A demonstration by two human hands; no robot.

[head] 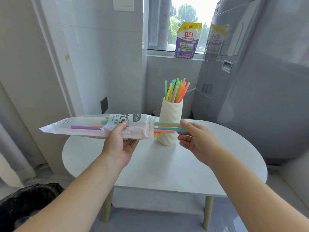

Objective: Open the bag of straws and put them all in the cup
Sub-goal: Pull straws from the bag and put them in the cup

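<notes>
A small white round table [167, 164] on pale legs stands in a narrow grey-tiled corner, with a window at the back, a grey appliance [250, 81] close on the right and a black bin bag [25, 203] low on the left. The table's near half is bare, and its right side toward the rim is free too. A white ribbed cup [170, 121] stands near the table's far edge, already holding a fan of coloured straws [176, 90] that lean out above its mouth. The left hand [119, 144] holds a clear plastic straw bag [100, 125] level above the table's left edge, thumb on top and fingers curled beneath its middle; the bag's sealed end points left past the rim, its open end faces the cup. A few loose straws [167, 128], green, pink, blue and orange, stick out of the open end in front of the cup. The right hand [195, 138] pinches their tips between thumb above and fingers below, the other fingers loosely spread. The bag carries green-and-white printing with Chinese characters and part of the word "Straw". On the window sill stands a purple and yellow pouch [188, 41] marked "150克" and "立白".
</notes>
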